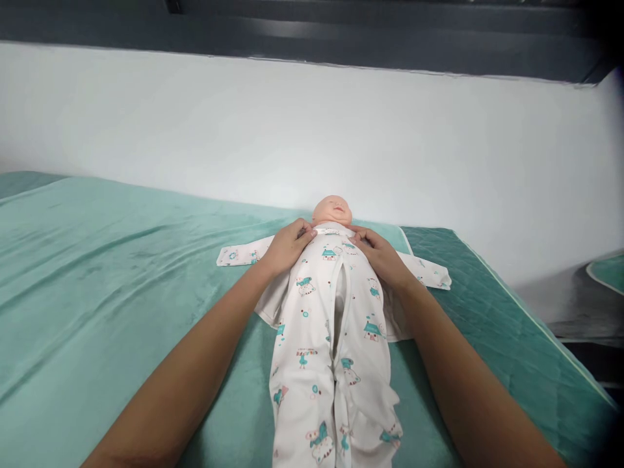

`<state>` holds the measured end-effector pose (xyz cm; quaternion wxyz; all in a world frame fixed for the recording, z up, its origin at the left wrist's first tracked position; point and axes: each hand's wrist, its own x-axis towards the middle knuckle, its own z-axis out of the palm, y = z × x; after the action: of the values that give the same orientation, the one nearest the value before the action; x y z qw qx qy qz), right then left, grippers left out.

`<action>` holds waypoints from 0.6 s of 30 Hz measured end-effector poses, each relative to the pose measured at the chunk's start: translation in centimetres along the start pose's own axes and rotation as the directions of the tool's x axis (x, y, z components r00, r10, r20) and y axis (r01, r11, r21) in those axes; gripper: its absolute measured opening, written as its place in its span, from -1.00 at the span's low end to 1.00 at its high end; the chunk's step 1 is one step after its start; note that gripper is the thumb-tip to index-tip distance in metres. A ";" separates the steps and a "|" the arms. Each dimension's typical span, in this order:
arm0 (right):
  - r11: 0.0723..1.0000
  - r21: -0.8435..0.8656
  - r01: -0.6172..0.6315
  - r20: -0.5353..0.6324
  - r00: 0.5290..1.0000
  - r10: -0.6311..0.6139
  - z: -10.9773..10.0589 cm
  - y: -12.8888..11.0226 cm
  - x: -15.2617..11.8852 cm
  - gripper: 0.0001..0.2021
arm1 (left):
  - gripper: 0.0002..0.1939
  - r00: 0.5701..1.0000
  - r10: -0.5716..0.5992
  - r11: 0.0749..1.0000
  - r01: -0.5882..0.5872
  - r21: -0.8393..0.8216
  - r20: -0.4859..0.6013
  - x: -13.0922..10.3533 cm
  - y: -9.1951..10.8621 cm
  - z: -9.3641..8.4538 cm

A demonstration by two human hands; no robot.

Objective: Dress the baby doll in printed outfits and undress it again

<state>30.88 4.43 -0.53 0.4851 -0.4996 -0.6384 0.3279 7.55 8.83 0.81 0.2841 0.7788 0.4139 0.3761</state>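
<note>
Just above frame center, our left hand (290, 246) and right hand (381, 257) sit either side of the doll (333, 209), at its upper chest. Left: fingers bent, thumb close in against them, nipping the waist edge of the pants (312, 312) just below the neck. Right: thumb and index slightly apart, both at the opposite corner of that edge; can't tell if we've got cloth pinched there or are only touching it.

Doll is on its back mid-frame, head up near the wall (273, 130), chin side toward us. Pants are white with teal prints, waist high on the chest, legs running down and out at the bottom of the frame. Front slit gapes down the middle, paler cloth showing inside. Right leg of the picture is wrinkled low down. White shirt (273, 300) sticks out both sides underneath, sleeves (238, 253) spread flat to left and right.

Edges: wall runs close behind the head, so little room at the top. Dark beam (312, 32) across the top of the frame. Light green sheet (121, 279) gives us wide bare room at left, some creases. Right side is tighter: darker quilted mat (482, 325), piped edge slanting to lower right.
</note>
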 end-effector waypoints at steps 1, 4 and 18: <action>1.000 -0.014 0.008 0.011 1.000 -0.008 -0.1 -0.1 0.1 -0.69 | -0.76 1.000 -0.002 1.000 0.002 0.014 -0.009 0.2 -0.1 0.0; 0.992 -0.128 0.012 0.035 0.999 -0.007 -0.6 -0.2 0.5 -0.68 | -0.75 1.000 -0.012 0.997 0.013 0.076 -0.018 0.8 -0.1 -0.1; 0.841 -0.537 -0.065 -0.137 0.991 -0.011 -0.5 1.2 4.1 -0.72 | -0.87 0.984 -0.130 0.970 0.152 0.189 -0.126 3.9 -1.2 1.4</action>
<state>31.57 8.66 -0.27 0.3619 -0.6458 -0.6636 0.1076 9.60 12.59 0.50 0.2078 0.7493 0.5188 0.3552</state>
